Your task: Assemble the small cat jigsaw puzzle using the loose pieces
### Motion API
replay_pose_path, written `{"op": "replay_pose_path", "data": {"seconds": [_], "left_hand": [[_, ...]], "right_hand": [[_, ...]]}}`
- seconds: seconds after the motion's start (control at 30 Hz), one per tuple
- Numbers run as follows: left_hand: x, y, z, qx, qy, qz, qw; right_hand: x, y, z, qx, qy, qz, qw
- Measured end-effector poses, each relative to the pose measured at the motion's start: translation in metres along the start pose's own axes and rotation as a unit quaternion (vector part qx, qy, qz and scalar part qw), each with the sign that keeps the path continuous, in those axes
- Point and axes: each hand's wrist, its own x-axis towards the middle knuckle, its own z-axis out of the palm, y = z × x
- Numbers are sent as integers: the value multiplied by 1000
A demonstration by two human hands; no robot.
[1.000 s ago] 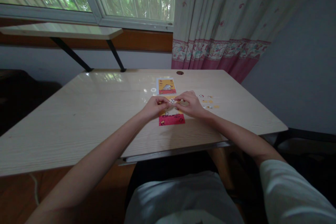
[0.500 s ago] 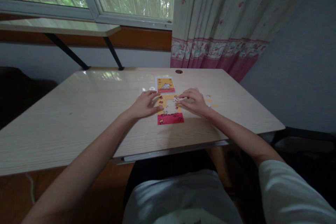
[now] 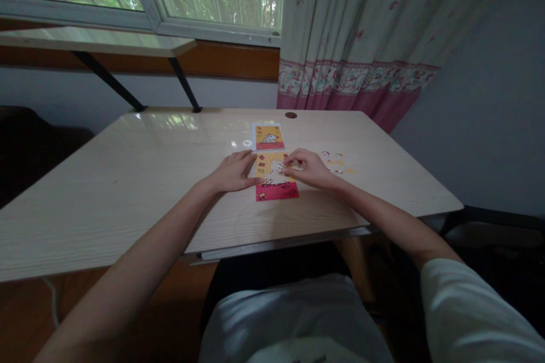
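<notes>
A partly filled jigsaw puzzle (image 3: 276, 191), yellow above and red below, lies flat on the table with a pale gap in its middle. My left hand (image 3: 233, 172) rests at its left edge, thumb and fingers apart. Over the gap, my right hand (image 3: 310, 168) pinches a small puzzle piece (image 3: 280, 167) with dark lines on white. Just beyond the puzzle lies a picture card (image 3: 269, 138) showing a white animal on yellow and red. Several loose puzzle pieces (image 3: 338, 171) are scattered to the right of my right hand.
The pale wooden table (image 3: 140, 181) has a round cable hole (image 3: 290, 115) near its back edge. A raised shelf (image 3: 128, 42) on black legs stands at the back left. Behind are a window and a long curtain (image 3: 340, 79).
My right hand has moved slightly left with the puzzle piece, farther over the gap. More loose pieces show behind it. My left hand stays almost in place.
</notes>
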Motion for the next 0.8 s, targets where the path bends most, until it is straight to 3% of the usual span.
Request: {"op": "replay_pose_path", "data": {"seconds": [0.17, 0.8], "left_hand": [[0, 4, -3, 45, -45, -7, 998], [0, 5, -3, 84, -60, -16, 994]], "right_hand": [[1, -4, 10, -20, -108, 46, 993], [3, -4, 10, -47, -148, 46, 987]]}}
